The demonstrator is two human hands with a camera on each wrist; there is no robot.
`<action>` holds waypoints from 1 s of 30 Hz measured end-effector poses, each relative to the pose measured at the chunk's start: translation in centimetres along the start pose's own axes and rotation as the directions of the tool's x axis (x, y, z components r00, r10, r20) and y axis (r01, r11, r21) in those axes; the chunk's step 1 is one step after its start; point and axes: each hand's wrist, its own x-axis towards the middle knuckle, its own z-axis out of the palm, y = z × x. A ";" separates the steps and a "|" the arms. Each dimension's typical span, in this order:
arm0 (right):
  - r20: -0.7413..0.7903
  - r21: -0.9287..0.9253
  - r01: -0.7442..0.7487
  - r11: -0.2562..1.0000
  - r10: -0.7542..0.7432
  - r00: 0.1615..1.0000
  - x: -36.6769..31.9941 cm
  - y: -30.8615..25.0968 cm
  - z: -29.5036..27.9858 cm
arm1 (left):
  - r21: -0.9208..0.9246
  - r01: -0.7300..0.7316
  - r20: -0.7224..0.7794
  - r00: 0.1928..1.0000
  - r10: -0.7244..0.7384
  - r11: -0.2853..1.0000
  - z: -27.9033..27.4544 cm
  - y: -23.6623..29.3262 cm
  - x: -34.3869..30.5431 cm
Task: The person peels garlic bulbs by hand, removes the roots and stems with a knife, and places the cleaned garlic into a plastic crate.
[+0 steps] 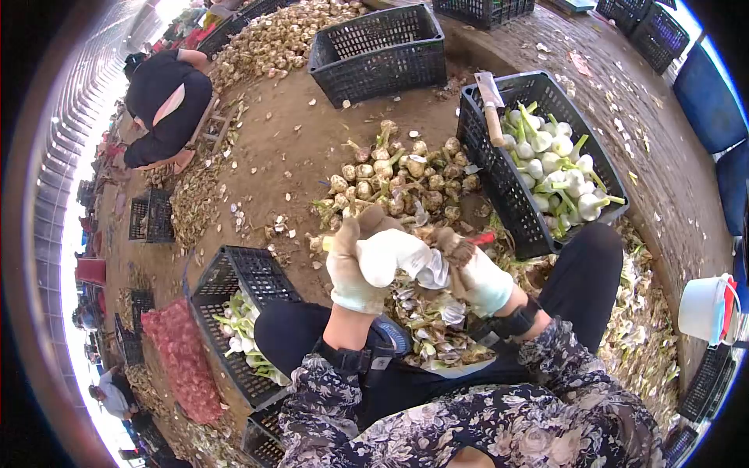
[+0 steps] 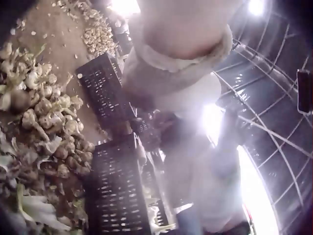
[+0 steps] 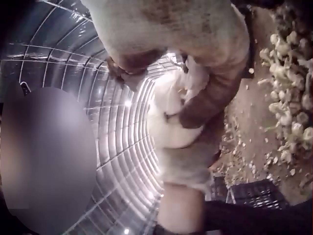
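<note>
Between the two gloved hands is a smooth white garlic bulb, with loose pale skin on its right side. The left hand curls round the bulb. A finger of the right hand presses near the skin, and a red handle sticks out of its grip; the tool's other end is hidden. In the right wrist view the right hand is above the bulb. The left hand's glove looks blurred in the left wrist view, its fingers unclear.
Untrimmed garlic lies heaped beyond the hands, with peelings below them. A crate of trimmed garlic at right carries a wooden-handled cleaver. Another crate stands left, an emptier one ahead. A person bends at upper left.
</note>
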 end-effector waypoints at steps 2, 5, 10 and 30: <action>-0.080 -0.318 0.048 0.947 -0.077 0.994 1.2 0.9 0.3 | 0.119 -0.017 -0.098 0.995 0.029 0.993 0.2 -0.9 0.0; -0.159 -0.688 0.023 0.725 -0.182 0.970 1.8 0.6 0.5 | 0.184 -0.054 -0.207 0.974 0.092 0.981 0.3 -0.7 0.1; -0.186 0.325 -0.027 0.945 0.092 0.978 2.2 2.5 -3.4 | -0.256 0.068 0.080 0.996 -0.049 0.964 -0.7 0.6 0.2; -0.518 -0.558 -0.787 -0.264 -0.630 0.579 16.1 -15.1 -17.9 | 0.695 0.167 -0.238 0.971 0.004 0.699 -0.1 -1.4 1.0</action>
